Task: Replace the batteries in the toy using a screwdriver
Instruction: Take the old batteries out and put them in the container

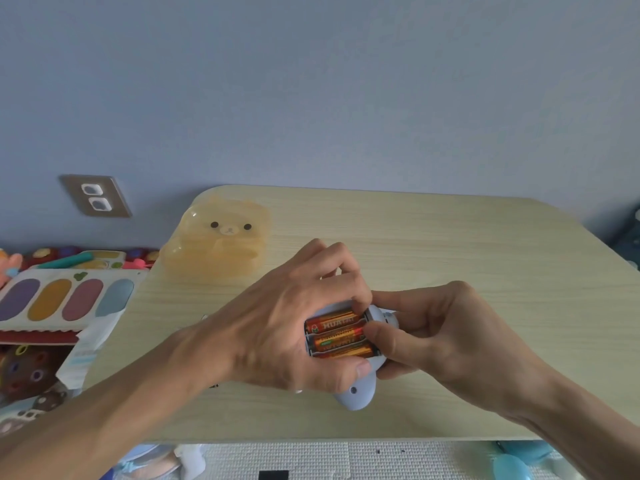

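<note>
The toy (355, 393), pale blue plastic, is lying underside up on the table (450, 254), near the front edge and roughly midway along it, with its battery compartment open and no cover in sight. Three orange-and-gold batteries (337, 336) are sitting side by side in the bay, their long axes running left to right. The left hand (284, 327) is curling over the toy from the left, thumb bracing the near side of the shell and fingers closing around the far side, index fingertip touching the right end of the farthest cell. The right hand (426, 337) is cupping the toy's right end, thumb tip pressing on the right end of the middle cell; neither hand is holding a tool. Whether these cells are going in or coming out cannot be told. Judgement: if seating, it is worth pressing the spring end first, then rocking the free end down until all three are sitting level; polarity marks should be checked against the bay. If extracting, levering from the non-spring end is likely easier. Beyond the hands, a translucent orange bear-shaped case (221, 240) is resting at the table's far left corner. No screwdriver is visible on the surface.
</note>
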